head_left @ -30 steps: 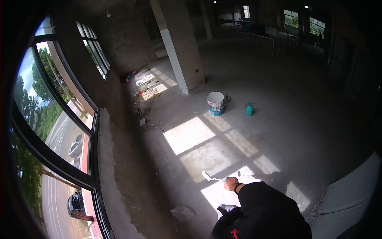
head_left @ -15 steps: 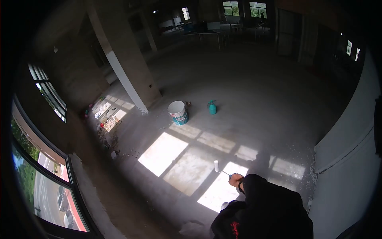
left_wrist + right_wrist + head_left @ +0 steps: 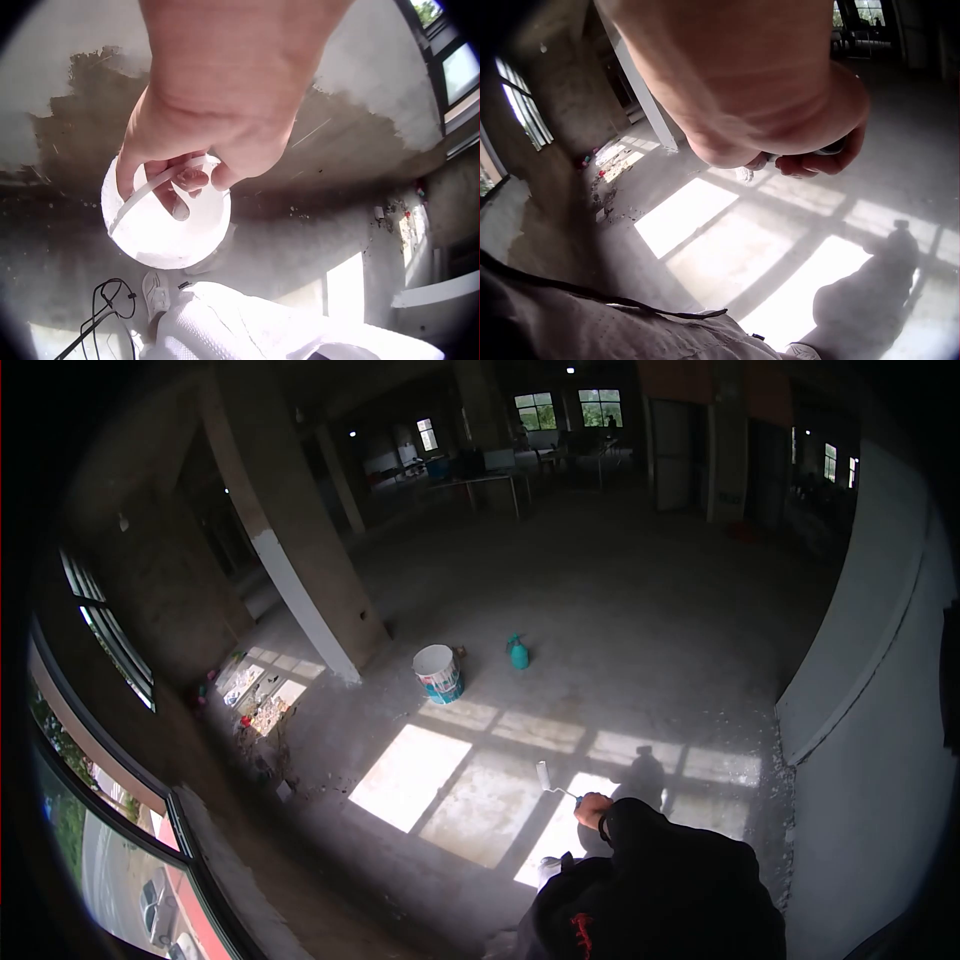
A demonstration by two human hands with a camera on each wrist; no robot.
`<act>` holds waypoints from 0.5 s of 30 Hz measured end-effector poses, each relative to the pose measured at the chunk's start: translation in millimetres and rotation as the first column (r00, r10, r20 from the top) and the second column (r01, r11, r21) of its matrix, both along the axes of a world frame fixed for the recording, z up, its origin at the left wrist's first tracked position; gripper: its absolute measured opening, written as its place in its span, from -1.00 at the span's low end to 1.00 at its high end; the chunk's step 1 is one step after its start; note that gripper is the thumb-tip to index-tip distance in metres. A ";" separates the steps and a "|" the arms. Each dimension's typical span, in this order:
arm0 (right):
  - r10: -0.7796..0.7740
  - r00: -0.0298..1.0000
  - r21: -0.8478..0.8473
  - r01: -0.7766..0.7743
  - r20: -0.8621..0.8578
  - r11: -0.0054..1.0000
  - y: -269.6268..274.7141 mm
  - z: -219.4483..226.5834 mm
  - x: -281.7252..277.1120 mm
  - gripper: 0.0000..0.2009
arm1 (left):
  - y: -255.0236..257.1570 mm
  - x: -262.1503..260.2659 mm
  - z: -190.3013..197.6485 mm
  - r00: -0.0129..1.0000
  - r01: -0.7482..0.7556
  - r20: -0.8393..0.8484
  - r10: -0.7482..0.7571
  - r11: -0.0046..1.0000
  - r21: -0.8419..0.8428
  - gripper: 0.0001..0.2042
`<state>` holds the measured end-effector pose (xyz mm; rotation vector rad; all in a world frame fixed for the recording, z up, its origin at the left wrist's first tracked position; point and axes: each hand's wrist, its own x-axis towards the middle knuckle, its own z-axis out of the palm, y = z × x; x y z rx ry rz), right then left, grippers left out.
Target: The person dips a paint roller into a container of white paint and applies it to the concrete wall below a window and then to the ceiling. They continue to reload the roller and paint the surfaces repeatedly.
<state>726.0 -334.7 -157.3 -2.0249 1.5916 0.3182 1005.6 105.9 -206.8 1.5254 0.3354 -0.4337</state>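
In the head view my right hand (image 3: 592, 810) grips a small paint roller by its handle, with the white roller sleeve (image 3: 543, 775) raised ahead of the fist. The right wrist view has the curled fingers (image 3: 829, 161) around the dark handle, and the hand hides most of the tool. My left hand (image 3: 217, 120) holds a white bucket (image 3: 169, 244) by its thin white bail handle (image 3: 142, 193), fingers hooked under it. That bucket hangs above the floor, its open top facing up. The dark sleeve (image 3: 690, 870) hides the left hand in the head view.
A paint-smeared bucket (image 3: 438, 675) and a teal spray bottle (image 3: 518, 652) stand ahead on the concrete floor. Beyond is a square pillar (image 3: 290, 550). Rubble (image 3: 265, 715) lies along the window wall; a white panel (image 3: 860, 690) rises at right. Black cables (image 3: 105, 300) show near a shoe.
The head view has swung right and lifted, so pillar, floor bucket and bottle sit further left. The roller has turned from pointing left to pointing more upward, still gripped in my right hand.
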 end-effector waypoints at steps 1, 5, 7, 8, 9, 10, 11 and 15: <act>-0.003 1.000 -0.002 0.003 0.001 1.000 4.1 0.1 3.0 -0.64 | 0.1 5.7 -1.1 1.000 0.008 0.001 -0.008 1.000 -0.001 -0.70; -0.045 0.999 -0.247 0.047 0.015 0.968 13.0 -3.0 13.9 -0.66 | 10.7 19.3 -8.2 1.000 0.020 -0.016 -0.020 1.000 0.014 -0.69; -0.019 1.000 -0.231 0.024 0.025 0.973 7.6 -6.9 19.1 -0.67 | 13.8 22.7 -11.8 1.000 0.007 -0.029 -0.007 1.000 0.021 -0.69; -0.044 0.999 -0.259 0.040 -0.008 0.965 6.3 -13.8 22.7 -0.68 | 15.2 25.5 -13.1 0.999 0.000 -0.034 0.001 1.000 0.027 -0.69; -0.070 0.997 -0.290 0.055 -0.041 0.955 1.0 -19.4 27.3 -0.68 | 13.4 27.9 -15.2 0.999 -0.006 -0.040 0.007 1.000 0.031 -0.69; -0.108 0.992 -0.293 0.086 -0.059 0.952 -2.7 -22.5 33.1 -0.70 | 13.7 29.9 -17.2 0.999 -0.012 -0.047 0.013 0.999 0.039 -0.69; -0.098 0.993 -0.286 0.076 -0.065 0.955 -7.1 -26.1 37.7 -0.70 | 13.0 33.4 -18.6 0.998 -0.016 -0.052 0.018 0.999 0.047 -0.69; -0.090 0.992 -0.233 0.066 -0.094 0.970 -36.4 -28.5 64.8 -0.70 | -8.4 52.6 -27.0 0.996 -0.050 -0.069 0.055 0.996 0.067 -0.69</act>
